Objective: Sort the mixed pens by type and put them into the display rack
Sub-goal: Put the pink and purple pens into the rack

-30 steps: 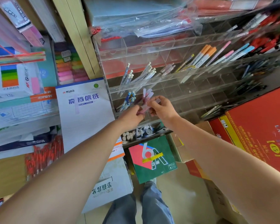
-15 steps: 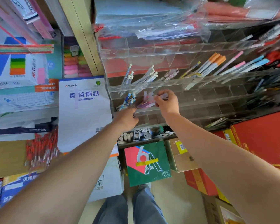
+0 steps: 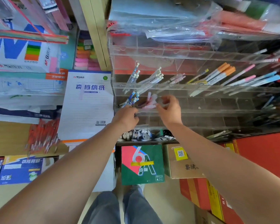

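Note:
A clear acrylic display rack [image 3: 200, 88] with tiers of small compartments stands in front of me. In its third tier down, a bunch of pink pens [image 3: 149, 98] leans in one compartment, next to blue patterned pens [image 3: 132, 98]. My right hand [image 3: 169, 110] is at that compartment, thumb and fingers pinching the end of a pink pen [image 3: 152, 106]. My left hand [image 3: 125, 118] hovers just below and left of it, back toward me with the fingers curled under and hidden. The tier above holds white-capped pens [image 3: 153, 76], orange-capped pens [image 3: 223, 71] and pink and blue ones [image 3: 257, 79].
Plastic-wrapped stationery [image 3: 176, 23] overhangs the rack top. A writing pad [image 3: 87, 104] and paper packs [image 3: 19, 55] stand at left, with red pens [image 3: 42, 136] below. Small items [image 3: 144, 135] lie under the rack. Cartons [image 3: 142, 164] and red boxes [image 3: 265, 159] crowd the floor by my legs.
My right hand has carried the pink pen up from between both hands to the pink-pen compartment. My left hand has let go and dropped slightly lower. The camera has moved closer.

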Available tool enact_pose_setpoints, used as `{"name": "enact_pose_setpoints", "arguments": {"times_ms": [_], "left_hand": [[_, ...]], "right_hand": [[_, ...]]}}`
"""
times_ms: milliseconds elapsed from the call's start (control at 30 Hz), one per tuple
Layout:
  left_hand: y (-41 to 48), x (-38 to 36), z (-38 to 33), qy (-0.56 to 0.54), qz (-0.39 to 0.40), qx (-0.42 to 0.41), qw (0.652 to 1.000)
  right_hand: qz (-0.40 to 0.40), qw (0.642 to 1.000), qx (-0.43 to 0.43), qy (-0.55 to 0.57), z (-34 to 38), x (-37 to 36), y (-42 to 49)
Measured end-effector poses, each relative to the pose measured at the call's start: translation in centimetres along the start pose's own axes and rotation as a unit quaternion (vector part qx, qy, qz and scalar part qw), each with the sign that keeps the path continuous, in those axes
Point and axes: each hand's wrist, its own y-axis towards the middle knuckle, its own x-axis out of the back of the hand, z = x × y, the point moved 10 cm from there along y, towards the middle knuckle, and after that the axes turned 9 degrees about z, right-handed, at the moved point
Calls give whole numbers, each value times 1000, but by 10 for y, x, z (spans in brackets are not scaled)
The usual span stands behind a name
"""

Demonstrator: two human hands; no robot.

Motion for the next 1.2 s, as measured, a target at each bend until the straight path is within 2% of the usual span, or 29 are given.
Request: {"name": "enact_pose_setpoints", "arguments": {"times_ms": [100,233,433,600,800,967,1100,1200], "left_hand": [[-13,16,4,-19,-53,14,998],[-40,41,28,-59,-104,24,993],[-114,77,124,-89,-151,71,982],[-196,95,245,-79,-169,130,974],[-292,90,429,-71,-134,187,971],[-356,80,576,-109,-116,194,968],[-396,78,680,-146,-120,225,956],[-420,84,754,-162,-138,270,939]], "right_hand": [[22,999,34,3,18,-6,-10],[108,989,84,-48,55,-46,-28],[207,959,152,-122,133,-147,-69],[265,923,195,-199,197,-267,-120],[347,851,237,-314,260,-456,-200],[393,840,219,-302,292,-600,-248],[411,827,212,-320,315,-695,-274],[416,833,206,-302,336,-758,-276]]}}
